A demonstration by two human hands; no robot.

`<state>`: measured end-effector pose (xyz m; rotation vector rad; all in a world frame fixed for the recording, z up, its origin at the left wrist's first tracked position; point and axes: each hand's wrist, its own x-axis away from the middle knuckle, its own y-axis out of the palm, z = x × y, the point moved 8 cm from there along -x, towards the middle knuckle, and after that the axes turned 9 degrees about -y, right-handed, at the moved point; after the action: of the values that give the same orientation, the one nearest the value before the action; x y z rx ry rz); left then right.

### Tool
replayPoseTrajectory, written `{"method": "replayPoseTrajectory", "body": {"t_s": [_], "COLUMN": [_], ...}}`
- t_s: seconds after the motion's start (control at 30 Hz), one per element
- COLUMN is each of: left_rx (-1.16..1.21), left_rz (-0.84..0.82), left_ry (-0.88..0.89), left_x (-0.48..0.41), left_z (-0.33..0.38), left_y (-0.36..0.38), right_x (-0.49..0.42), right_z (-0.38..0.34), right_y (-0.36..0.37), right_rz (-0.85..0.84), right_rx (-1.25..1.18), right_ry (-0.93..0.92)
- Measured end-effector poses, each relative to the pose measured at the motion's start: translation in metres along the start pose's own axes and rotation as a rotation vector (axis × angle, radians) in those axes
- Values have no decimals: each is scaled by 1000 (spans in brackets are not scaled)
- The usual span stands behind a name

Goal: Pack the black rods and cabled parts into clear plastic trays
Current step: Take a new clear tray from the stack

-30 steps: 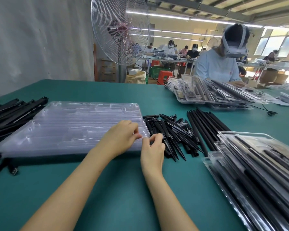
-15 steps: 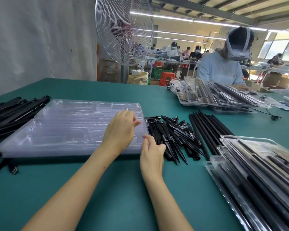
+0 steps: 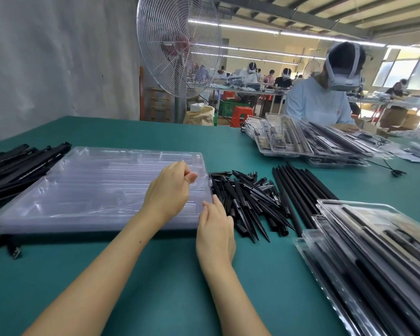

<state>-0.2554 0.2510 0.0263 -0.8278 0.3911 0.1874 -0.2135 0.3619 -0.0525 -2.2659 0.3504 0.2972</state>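
A green table is filling the lower part of the head view. On its left half a stack of clear plastic trays is lying flat, its moulded channels holding nothing. At the near right, filled trays are lying overlapped, with dark rods showing through their lids. A bundle of flat black bars is lying beside the stack's left edge. Long black rods are lying side by side between the filled trays and a loose pile of short tapered black parts, which is touching the stack's right edge. The left hand is hovering over the stack's right end, its fingers curling and its thumb pressing against the forefinger; whether a tray edge is being pinched there cannot be told. The right hand is resting on the table, its fingers lying straight and close together, their tips touching the stack's right edge.
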Motion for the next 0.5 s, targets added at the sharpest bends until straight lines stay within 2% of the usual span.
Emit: {"method": "replayPoseTrajectory", "body": {"t_s": [0.1,0.2,0.3,0.5], "left_rx": [-49,-67,-81,-115], "left_rz": [-76,-198,-325,-339], "left_ry": [26,47,62,83], "left_x": [0,-2,-4,-8], "left_z": [-1,-3,-1,1], "left_y": [0,1,6,6], "right_x": [0,-11,-31,-36], "right_z": [-10,-29,-43,-37], "right_y": [-8,-10,-11,-4], "right_rz": [21,-29,-183,-461], "right_rx": [267,339,277,153], "right_ry": [-66,-232,-283,-157]}}
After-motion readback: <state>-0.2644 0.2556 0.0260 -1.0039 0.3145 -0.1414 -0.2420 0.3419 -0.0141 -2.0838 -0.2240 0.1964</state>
